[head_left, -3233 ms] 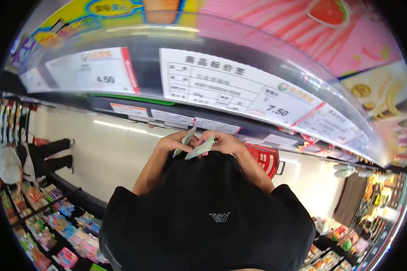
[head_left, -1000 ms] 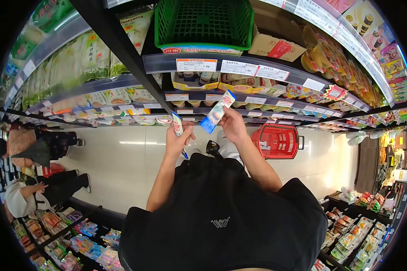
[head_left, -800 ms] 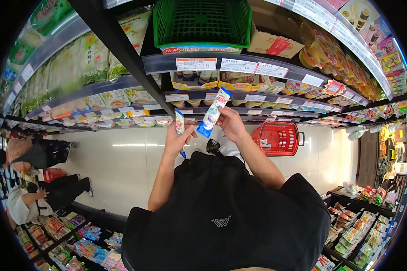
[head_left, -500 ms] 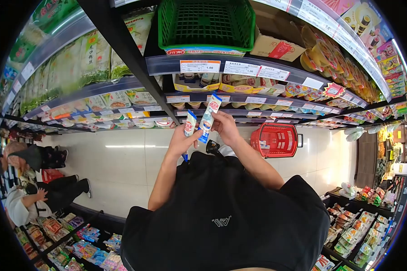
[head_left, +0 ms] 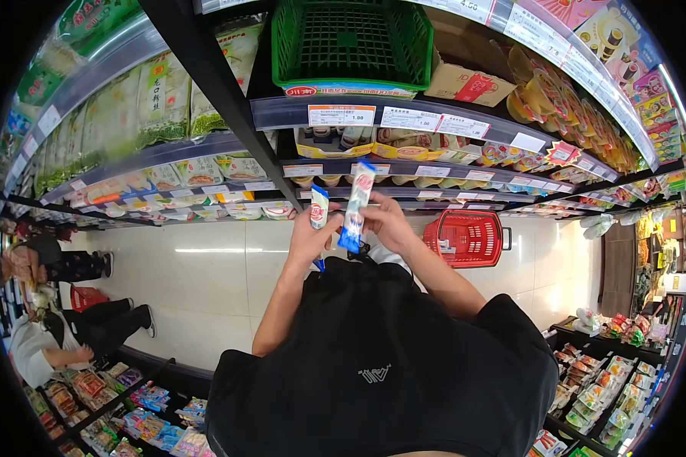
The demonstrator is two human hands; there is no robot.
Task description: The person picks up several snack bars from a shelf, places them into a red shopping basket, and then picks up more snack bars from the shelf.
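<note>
Left hand clamped round a blue-tipped packet, top poking out; right hand pinches second packet edgewise, likely leaving its front uncovered.

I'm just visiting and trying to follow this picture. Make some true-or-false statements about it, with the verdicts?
1. The left hand holds a packet. True.
2. The right hand holds nothing. False: the right hand holds a second packet.
3. The green basket rests on a shelf. True.
4. The nearer red basket sits on that shelf. False: it stands on the floor.
5. The shirt is yellow. False: the shirt is black.
</note>
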